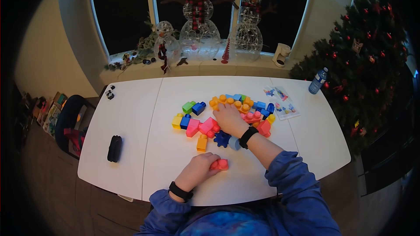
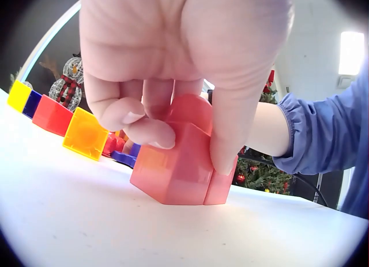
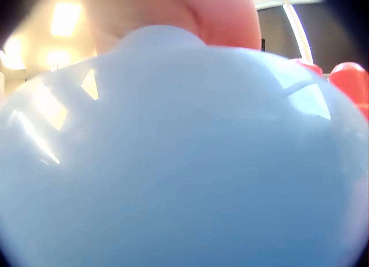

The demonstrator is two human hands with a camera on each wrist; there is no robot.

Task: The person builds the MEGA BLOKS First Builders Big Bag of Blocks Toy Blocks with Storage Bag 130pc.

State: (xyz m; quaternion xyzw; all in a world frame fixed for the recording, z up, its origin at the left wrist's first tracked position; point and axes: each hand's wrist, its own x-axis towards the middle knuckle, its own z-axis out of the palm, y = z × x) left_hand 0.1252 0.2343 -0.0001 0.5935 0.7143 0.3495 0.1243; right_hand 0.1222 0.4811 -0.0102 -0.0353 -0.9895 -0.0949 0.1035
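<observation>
Plainly leftmost, dark case (image 1: 114, 149): is lying on the white table (image 1: 118, 113), well apart from the blocks.
Yellow block (image 1: 176, 122): is sitting at the left end of the scattered blocks, just beside a dark blue block (image 1: 185, 122).
Orange block (image 1: 201, 143): is standing alone on the near side of the scatter, near the left hand.
Left hand (image 1: 200, 169): is gripping a coral pink block (image 1: 222, 164), the thumb pressing one side and the curled fingers the other.
Coral pink block: is resting on the table at the near side, and the left wrist view is showing its base on the white surface.
Dark blue gear (image 1: 222, 139): is lying between the two hands, near the right wrist.
Right hand (image 1: 231, 120): is reaching over the scatter to the orange blocks (image 1: 245, 103); its fingertips are hiding, so whether it is gripping one cannot be told.
Pale blue piece (image 1: 233, 143): is sitting beneath the right wrist.
Red block (image 1: 264, 128): is lying just right of that wrist.
Water bottle (image 1: 318, 81): is standing near the table's far right edge.
</observation>
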